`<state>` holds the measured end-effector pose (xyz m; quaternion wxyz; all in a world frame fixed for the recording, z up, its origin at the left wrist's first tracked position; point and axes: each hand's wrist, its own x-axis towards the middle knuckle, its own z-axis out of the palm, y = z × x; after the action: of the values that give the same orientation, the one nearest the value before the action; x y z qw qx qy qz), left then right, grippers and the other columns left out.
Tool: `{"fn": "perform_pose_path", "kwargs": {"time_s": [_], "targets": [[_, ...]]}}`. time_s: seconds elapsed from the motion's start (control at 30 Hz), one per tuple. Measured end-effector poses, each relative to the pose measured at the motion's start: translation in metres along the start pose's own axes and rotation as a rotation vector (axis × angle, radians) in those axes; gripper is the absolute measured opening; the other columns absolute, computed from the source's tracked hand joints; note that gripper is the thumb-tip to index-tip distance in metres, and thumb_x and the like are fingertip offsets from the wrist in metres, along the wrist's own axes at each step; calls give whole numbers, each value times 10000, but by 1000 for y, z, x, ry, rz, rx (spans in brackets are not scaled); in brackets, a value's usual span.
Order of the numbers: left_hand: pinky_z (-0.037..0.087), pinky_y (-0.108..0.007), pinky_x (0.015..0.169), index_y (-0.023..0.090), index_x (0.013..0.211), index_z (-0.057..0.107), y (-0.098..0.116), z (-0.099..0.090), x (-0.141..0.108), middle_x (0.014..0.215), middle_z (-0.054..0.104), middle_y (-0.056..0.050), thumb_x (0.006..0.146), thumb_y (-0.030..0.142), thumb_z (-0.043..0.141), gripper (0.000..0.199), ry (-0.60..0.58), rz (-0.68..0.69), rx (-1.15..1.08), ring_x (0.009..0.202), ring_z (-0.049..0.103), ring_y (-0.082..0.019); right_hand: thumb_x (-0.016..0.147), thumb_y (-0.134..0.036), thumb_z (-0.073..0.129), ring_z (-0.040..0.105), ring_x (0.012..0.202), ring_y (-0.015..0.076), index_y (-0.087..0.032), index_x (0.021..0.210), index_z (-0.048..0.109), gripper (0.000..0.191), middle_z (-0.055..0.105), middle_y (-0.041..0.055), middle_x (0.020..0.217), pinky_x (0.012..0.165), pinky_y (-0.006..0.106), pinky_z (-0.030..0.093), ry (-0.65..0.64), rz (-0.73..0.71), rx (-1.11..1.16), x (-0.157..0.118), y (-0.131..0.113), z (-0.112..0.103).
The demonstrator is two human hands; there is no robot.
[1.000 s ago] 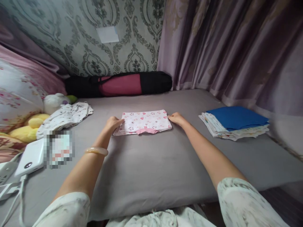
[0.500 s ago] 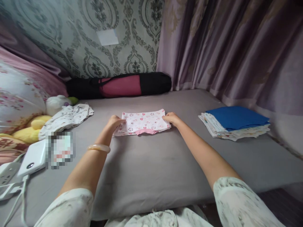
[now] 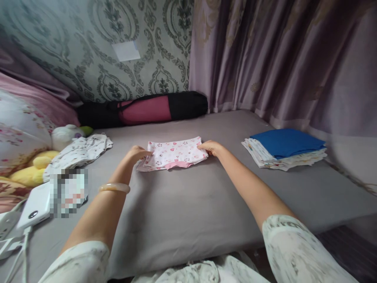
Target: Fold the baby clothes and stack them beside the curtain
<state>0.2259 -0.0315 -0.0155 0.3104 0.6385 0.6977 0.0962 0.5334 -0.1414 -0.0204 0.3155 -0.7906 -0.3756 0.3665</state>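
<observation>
"Left hand [image 3: 137, 152], right hand [image 3: 211, 148]?"
"Hands, two; bangle [image 3: 114, 188], one."
"Textiles?"
"Folded pink-and-white bundle [image 3: 173, 152], one; stack of folded cloths [image 3: 287, 145], one; spotted cloth [image 3: 79, 153], one."
"Other stock?"
"Long black-and-red bag [image 3: 144, 110], one; white power bank [image 3: 38, 204], one; wall sheet [image 3: 126, 51], one."

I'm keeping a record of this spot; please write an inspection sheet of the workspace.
Surface: grey sheet, lightly creased.
Things: folded garment, white with pink print and trim, lying mid-sheet; folded stack at right, blue cloth on top.
Clutter: spotted cloth, yellow plush and white device at left; one item beside the device is blurred.
Hands: left hand and right hand grip opposite ends of the garment.
Cables: white cable into the device.
Surroundings: patterned wall, purple curtain, black-and-red bag.
</observation>
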Motion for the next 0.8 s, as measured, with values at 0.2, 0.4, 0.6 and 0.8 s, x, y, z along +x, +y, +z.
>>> {"fn": "perform_pose_path", "kwargs": {"time_s": [0.2,0.4,0.6,0.8], "targets": [[320,-228,483,165,646,695,33,-17,-18,491,519,22,553,370,776,239,52,130,-65,514,451,-114,746,-151,725,525,511,91,-151,658,641,122,571,-24,505,522,190,423,-56,30,79,-10,-9,-20],[234,-220,461,159,609,682,94,-9,-42,444,402,56,574,382,764,240,-8,344,-177,461,320,-75,733,-161,696,475,548,76,-160,573,562,209,509,-55,540,517,190,349,86,-74,-40,-37,-9,-77],[215,-216,456,144,653,718,173,39,-75,454,428,56,492,384,804,302,-183,494,-431,455,311,-68,760,-246,657,514,622,116,-158,621,612,170,523,-21,602,554,227,346,312,-100,-406,-61,5,-166],[208,-214,454,125,626,698,257,110,-103,429,409,61,524,354,776,262,-219,607,-637,450,316,-66,811,-283,620,554,1088,276,-139,1005,708,257,652,145,1115,899,371,411,667,-21,-798,-70,32,-247]]}}
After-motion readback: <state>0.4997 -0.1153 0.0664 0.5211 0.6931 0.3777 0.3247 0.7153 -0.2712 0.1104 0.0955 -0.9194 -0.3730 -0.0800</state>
